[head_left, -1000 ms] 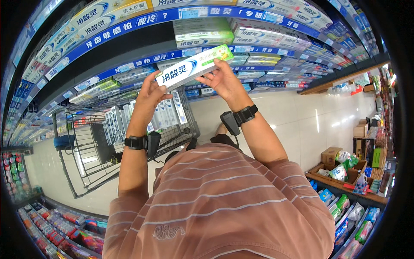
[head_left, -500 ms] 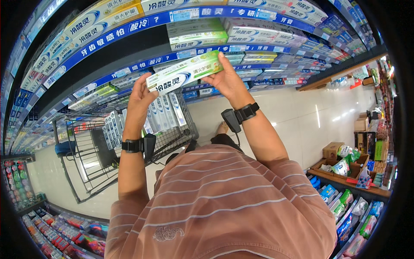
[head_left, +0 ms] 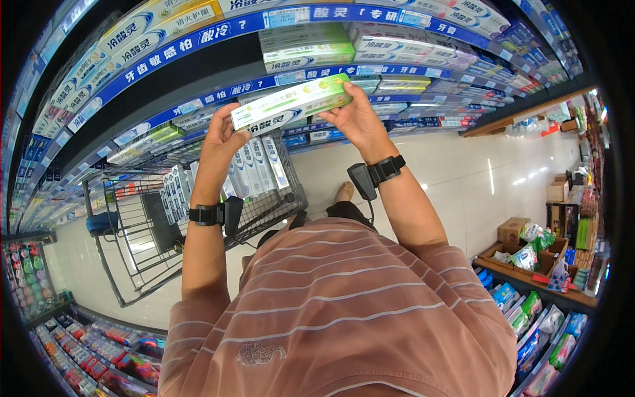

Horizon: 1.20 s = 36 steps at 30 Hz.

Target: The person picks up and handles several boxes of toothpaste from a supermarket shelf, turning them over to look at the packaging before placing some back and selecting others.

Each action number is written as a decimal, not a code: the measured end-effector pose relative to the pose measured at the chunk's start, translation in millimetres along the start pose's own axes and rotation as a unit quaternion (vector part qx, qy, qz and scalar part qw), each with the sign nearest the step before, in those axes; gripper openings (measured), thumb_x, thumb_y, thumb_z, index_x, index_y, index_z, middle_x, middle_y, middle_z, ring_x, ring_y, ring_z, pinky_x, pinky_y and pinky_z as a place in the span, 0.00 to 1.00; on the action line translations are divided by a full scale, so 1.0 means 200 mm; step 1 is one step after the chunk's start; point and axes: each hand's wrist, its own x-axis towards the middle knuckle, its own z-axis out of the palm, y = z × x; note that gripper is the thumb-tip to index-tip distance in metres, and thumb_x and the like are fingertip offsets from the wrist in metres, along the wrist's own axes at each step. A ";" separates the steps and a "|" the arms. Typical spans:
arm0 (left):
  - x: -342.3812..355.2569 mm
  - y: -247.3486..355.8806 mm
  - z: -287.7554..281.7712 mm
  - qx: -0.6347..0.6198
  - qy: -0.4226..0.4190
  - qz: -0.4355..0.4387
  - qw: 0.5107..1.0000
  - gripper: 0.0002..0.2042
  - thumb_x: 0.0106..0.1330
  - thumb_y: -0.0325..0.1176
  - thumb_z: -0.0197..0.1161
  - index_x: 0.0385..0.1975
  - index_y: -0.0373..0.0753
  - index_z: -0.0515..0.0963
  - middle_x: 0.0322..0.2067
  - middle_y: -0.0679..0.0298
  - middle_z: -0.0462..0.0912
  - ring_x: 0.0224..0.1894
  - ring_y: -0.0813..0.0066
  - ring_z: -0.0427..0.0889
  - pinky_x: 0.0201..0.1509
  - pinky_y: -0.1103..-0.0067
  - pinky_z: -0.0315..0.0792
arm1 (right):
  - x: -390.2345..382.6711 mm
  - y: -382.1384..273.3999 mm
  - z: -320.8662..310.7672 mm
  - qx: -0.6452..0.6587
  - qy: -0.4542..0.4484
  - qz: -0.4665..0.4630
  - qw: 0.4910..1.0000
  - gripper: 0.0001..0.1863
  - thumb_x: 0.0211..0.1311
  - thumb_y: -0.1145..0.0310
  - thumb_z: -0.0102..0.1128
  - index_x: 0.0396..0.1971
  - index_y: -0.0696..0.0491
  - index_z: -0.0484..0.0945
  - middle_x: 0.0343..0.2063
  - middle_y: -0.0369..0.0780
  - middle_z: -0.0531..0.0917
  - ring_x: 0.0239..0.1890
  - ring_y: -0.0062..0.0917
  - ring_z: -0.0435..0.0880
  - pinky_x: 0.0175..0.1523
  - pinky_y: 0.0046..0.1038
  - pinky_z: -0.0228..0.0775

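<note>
A person in a striped brown shirt (head_left: 331,291) holds a long green-and-white box (head_left: 292,106) before the stocked shelves (head_left: 192,73) of a store, an end in each of two hands. The left hand (head_left: 221,139) pinches the left end, thumb along the lower edge; the right hand (head_left: 360,119) grips the green right end, fingers curled toward the underside. The box is held up at a slant, its right end higher in the view. Near the left forearm, a wire shopping cart (head_left: 297,187) already carries a row of white boxes (head_left: 254,165) packed side by side. Judging by this view, the picking up is done, while the setting down, in the cart or on the shelves, is not; how much handling remains cannot be told. Other green-and-white boxes (head_left: 307,49) sit stacked on a shelf beyond, and black straps (head_left: 387,170) circle both wrists.
</note>
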 end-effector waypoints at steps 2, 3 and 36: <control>0.01 -0.01 0.00 0.005 0.002 0.001 1.000 0.26 0.62 0.21 0.59 0.62 0.37 0.64 0.55 0.60 0.73 0.61 0.71 0.71 0.64 0.77 0.63 | 0.00 0.00 0.00 0.007 0.007 -0.005 1.000 0.21 0.67 0.60 0.58 0.53 0.54 0.69 0.53 0.46 0.76 0.59 0.37 0.75 0.63 0.47 0.69; 0.01 -0.01 0.00 0.008 0.004 0.002 1.000 0.27 0.62 0.21 0.59 0.62 0.37 0.64 0.55 0.60 0.74 0.61 0.71 0.71 0.64 0.76 0.64 | 0.00 0.00 -0.01 0.008 0.006 -0.007 1.000 0.21 0.67 0.60 0.58 0.53 0.54 0.69 0.53 0.46 0.76 0.59 0.37 0.75 0.63 0.47 0.69; 0.73 -0.02 0.03 0.223 -0.028 0.021 0.974 0.24 0.61 0.28 0.68 0.57 0.38 0.69 0.42 0.63 0.80 0.32 0.85 0.74 0.30 0.85 0.69 | 0.33 -0.32 -0.18 -0.157 -0.011 -0.064 0.986 0.33 0.71 0.65 0.52 0.70 0.60 0.52 0.57 0.47 0.73 0.60 0.31 0.73 0.64 0.31 0.68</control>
